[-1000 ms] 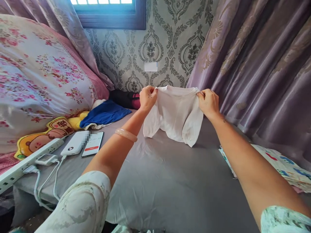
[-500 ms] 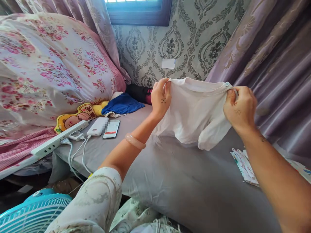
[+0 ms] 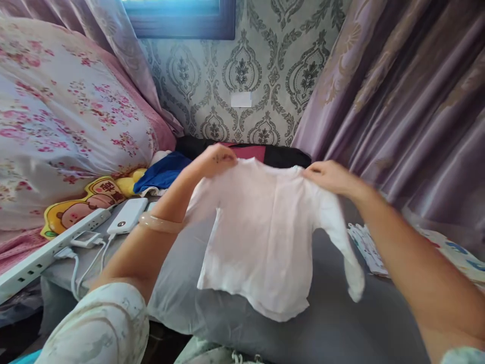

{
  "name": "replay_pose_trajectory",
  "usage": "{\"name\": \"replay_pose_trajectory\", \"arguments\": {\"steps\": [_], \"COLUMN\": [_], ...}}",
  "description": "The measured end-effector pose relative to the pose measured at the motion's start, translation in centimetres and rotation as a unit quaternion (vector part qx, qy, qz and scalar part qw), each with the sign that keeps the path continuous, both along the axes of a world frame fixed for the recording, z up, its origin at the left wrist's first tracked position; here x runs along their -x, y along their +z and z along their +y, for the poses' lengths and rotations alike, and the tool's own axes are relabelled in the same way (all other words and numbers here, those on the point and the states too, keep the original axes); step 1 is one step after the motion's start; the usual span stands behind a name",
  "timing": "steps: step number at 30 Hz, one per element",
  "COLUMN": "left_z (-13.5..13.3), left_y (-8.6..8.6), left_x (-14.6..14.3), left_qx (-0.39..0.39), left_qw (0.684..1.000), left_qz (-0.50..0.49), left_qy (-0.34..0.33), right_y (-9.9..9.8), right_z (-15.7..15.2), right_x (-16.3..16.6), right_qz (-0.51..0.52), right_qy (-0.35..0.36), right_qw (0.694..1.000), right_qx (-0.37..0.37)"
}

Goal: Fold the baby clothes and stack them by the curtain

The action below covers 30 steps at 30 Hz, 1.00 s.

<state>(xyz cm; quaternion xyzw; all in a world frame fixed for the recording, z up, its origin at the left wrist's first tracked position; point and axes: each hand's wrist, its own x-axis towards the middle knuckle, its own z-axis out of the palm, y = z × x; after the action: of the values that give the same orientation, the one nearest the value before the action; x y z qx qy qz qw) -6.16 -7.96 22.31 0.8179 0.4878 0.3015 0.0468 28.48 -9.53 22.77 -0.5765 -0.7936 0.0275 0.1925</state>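
Note:
A small white long-sleeved shirt point(image 3: 261, 237) is spread out in the air just above a grey bed sheet point(image 3: 333, 323). My left hand point(image 3: 212, 159) is closed on its left shoulder and my right hand point(image 3: 328, 177) is closed on its right shoulder. Both hands are blurred by motion. The shirt's body hangs toward me and one sleeve trails off to the right. A pale bangle sits on my left wrist.
A floral quilt point(image 3: 64, 116) is piled at the left. Beside it lie a cartoon cushion point(image 3: 71, 210), a white power strip point(image 3: 45, 250), a power bank point(image 3: 127, 222) and blue cloth point(image 3: 162, 172). Dark and red clothes point(image 3: 265, 151) lie by the wall. Printed cloth point(image 3: 447, 253) lies right, under purple curtains point(image 3: 409, 101).
The shirt was bunched and held up between my hands; now it is opened out flat and swung down toward me. Both hands have dropped lower and closer to the bed.

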Motion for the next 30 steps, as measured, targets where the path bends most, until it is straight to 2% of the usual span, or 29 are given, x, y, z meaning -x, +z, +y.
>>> {"name": "replay_pose_trajectory", "arguments": {"steps": [3, 5, 6, 8, 11, 15, 19, 23, 30], "left_z": [3.1, 4.0, 4.1, 4.1, 4.1, 4.9, 6.2, 7.9, 11.6], "left_y": [-6.4, -10.3, -11.9, -14.6, -17.0, -18.6, -19.2, -18.9, -17.5], "left_x": [-1.4, -3.0, -3.8, -5.2, -6.3, -6.0, -4.6, -3.6, -3.0], "left_qx": [0.134, 0.194, 0.205, 0.215, 0.206, 0.168, 0.079, 0.026, 0.034], "left_qw": [0.986, 0.962, 0.955, 0.944, 0.941, 0.949, 0.962, 0.960, 0.956], "left_qz": [0.092, 0.124, 0.130, 0.139, 0.152, 0.169, 0.210, 0.252, 0.280], "left_qy": [0.041, 0.147, 0.172, 0.206, 0.221, 0.207, 0.156, 0.117, 0.078], "right_y": [-6.3, -10.2, -12.0, -14.7, -17.2, -18.7, -19.1, -19.1, -19.0], "right_z": [2.3, 3.1, 3.4, 3.6, 3.9, 4.8, 6.3, 8.4, 12.8], "right_x": [0.6, 1.3, 1.7, 2.4, 3.0, 2.6, 1.8, 1.6, 1.8], "right_qz": [-0.070, -0.098, -0.110, -0.122, -0.133, -0.146, -0.146, -0.161, -0.216], "right_qy": [-0.047, -0.095, -0.098, -0.104, -0.102, -0.082, -0.061, -0.042, -0.006], "right_qw": [0.994, 0.986, 0.983, 0.980, 0.982, 0.983, 0.985, 0.984, 0.974], "right_qx": [0.074, 0.097, 0.111, 0.115, 0.089, 0.072, 0.068, 0.066, 0.064]}}
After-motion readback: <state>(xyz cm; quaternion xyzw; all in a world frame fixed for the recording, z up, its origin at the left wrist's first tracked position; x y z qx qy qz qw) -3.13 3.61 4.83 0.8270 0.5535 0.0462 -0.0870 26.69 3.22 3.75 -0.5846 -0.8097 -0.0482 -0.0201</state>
